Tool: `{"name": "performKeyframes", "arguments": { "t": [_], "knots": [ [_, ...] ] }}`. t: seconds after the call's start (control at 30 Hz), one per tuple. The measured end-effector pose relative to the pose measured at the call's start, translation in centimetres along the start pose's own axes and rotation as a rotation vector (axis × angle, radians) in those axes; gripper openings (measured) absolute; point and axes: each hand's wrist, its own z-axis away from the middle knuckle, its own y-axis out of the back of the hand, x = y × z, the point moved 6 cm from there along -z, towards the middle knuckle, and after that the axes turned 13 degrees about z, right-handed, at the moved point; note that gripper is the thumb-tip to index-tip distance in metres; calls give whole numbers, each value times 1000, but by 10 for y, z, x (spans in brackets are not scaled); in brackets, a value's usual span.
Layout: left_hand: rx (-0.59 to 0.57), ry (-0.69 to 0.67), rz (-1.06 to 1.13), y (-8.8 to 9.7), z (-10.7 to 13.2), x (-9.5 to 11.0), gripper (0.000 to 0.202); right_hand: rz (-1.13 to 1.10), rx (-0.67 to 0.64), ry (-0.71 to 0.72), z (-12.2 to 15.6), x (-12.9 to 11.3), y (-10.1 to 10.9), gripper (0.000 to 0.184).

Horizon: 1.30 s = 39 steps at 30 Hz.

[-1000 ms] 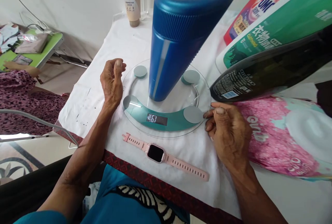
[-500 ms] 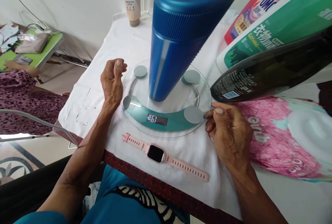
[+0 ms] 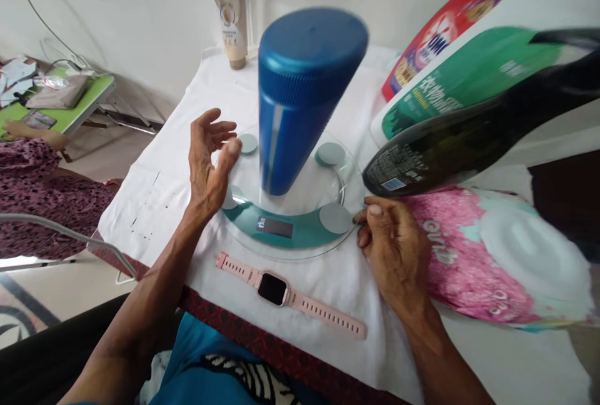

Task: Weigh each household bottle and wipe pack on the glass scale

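White cloth (image 3: 154,142) is lying under the glass scale (image 3: 307,235), blue bottle (image 3: 295,105) standing on top. My left hand (image 3: 209,164) is hovering nearby, fingers spread; right hand (image 3: 396,245) is resting curled at the rim, can't tell if pinching. Probably best: touching lightly, keeping bottle balanced.

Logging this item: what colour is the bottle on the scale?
The bottle is blue, seen best in the head view.

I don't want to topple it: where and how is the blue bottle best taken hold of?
Probably around the body of the blue bottle, below its ribbed cap, coming from the left: it stands tall on the glass scale, the open left hand is on that side, and the dark bottle stands to the right.
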Motion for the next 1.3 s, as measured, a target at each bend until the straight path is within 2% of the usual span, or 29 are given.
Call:
{"name": "performKeyframes", "arguments": {
  "t": [0.1, 0.23, 0.37, 0.53, 0.67, 0.8, 0.9, 1.07, 1.17, 1.3],
  "knots": [
    [-68, -11, -50, -28, 5, 27, 76, -10, -14, 11, 0, -4, 3, 57],
    [41, 51, -81, -54, 8, 52, 77, 17, -39, 26, 1, -6, 5, 60],
    [182, 106, -159, -66, 15, 55, 56, 17, -12, 38, 0, -7, 6, 63],
    [316, 100, -222, -66, 17, 50, 46, -41, -11, 93, 0, -11, 6, 54],
    [354, 102, -142, -60, -5, 55, 43, -56, 12, 100, 0, -12, 7, 54],
    [367, -56, -151, -56, -60, 65, 48, -54, -13, 83, -2, -10, 4, 55],
    [363, -126, -101, -60, -114, 45, 48, -63, 8, 81, -4, -7, 4, 55],
    [369, -42, -85, -75, -193, -32, 47, -80, 23, 60, -6, 3, 0, 50],
    [356, -10, -120, -87, -221, -70, 41, -108, 54, -20, -4, 10, -4, 53],
    [371, 13, -203, -96, -243, -103, 42, -149, 78, -108, -2, 13, -7, 58]
  ]
}}
